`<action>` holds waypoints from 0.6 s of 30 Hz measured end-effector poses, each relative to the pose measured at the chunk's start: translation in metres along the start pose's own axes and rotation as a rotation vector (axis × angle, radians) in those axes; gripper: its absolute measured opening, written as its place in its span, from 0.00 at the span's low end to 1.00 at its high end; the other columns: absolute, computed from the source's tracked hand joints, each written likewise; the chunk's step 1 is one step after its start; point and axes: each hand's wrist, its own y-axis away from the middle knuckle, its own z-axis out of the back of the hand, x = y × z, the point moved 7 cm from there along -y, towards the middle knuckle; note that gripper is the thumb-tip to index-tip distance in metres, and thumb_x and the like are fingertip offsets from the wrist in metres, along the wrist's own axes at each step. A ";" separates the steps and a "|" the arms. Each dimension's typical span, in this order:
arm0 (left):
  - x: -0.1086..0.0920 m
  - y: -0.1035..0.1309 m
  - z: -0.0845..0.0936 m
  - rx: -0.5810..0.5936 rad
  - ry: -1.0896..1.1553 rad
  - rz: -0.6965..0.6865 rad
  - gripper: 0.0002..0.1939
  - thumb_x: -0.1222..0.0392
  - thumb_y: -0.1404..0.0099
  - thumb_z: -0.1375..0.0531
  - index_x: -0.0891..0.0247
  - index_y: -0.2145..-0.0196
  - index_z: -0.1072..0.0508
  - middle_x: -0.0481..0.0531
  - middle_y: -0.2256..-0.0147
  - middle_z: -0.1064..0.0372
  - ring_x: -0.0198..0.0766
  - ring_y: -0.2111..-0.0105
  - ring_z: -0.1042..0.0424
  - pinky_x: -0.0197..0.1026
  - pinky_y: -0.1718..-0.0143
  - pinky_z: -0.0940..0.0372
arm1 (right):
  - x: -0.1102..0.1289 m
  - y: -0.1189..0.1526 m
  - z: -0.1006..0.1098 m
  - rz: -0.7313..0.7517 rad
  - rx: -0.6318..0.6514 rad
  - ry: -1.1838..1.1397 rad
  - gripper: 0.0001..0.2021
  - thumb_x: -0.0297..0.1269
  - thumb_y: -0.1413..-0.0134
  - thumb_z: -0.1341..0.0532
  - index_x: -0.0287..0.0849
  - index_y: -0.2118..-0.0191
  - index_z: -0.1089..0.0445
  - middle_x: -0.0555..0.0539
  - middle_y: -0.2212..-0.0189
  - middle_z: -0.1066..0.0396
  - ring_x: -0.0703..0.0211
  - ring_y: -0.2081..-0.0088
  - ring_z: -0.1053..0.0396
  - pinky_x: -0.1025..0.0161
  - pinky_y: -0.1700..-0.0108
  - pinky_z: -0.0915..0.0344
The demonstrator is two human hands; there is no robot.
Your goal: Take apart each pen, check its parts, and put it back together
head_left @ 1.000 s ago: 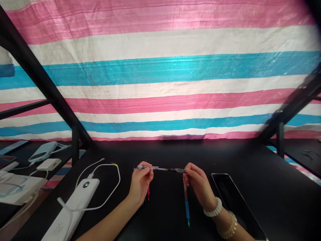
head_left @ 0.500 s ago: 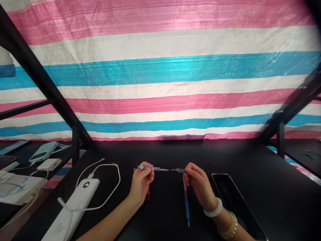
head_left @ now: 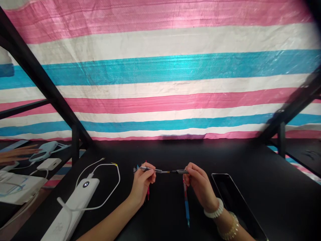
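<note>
My left hand pinches the clear pen barrel, which points right and tilts slightly down. A thin refill sticks out of the barrel's right end. Its dark front end reaches the grey pen grip, held between the fingertips of my right hand. Whether the tip sits inside the grip I cannot tell. Below my right hand lies a blue pen, its upper end near my fingers. Red and blue pens lie behind and beneath my left hand, mostly hidden; one red pen shows beside the wrist.
A white power bank with a looped white cable lies on the left of the black table. A dark phone lies right of my right forearm. Another person's hand is over the neighbouring table, near a light-blue power bank.
The barrel in my left hand has shifted slightly right and tipped down, showing less refill. My right hand has hardly moved. Another person's hand has come in at the far left.
</note>
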 end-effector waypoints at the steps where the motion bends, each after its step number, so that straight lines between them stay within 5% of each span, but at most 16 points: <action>1: 0.002 0.000 0.000 0.002 0.000 0.009 0.03 0.63 0.46 0.37 0.64 0.73 0.28 0.46 0.80 0.35 0.30 0.80 0.39 0.33 0.77 0.46 | 0.000 0.000 0.000 0.000 -0.001 -0.004 0.16 0.44 0.44 0.38 0.43 0.77 0.40 0.53 0.81 0.42 0.64 0.77 0.46 0.65 0.75 0.48; 9: 0.003 0.001 -0.003 0.053 0.035 0.031 0.03 0.63 0.45 0.37 0.65 0.72 0.27 0.47 0.80 0.33 0.31 0.79 0.37 0.34 0.76 0.45 | -0.003 0.001 -0.002 -0.025 0.034 0.022 0.15 0.43 0.42 0.39 0.42 0.75 0.40 0.53 0.80 0.42 0.65 0.78 0.46 0.65 0.75 0.48; 18: 0.004 0.004 -0.014 0.156 0.101 0.097 0.08 0.63 0.46 0.33 0.65 0.71 0.29 0.48 0.78 0.31 0.31 0.78 0.35 0.33 0.75 0.42 | -0.003 0.002 -0.015 0.062 0.140 0.472 0.14 0.46 0.41 0.39 0.41 0.70 0.37 0.53 0.78 0.40 0.65 0.77 0.44 0.67 0.76 0.47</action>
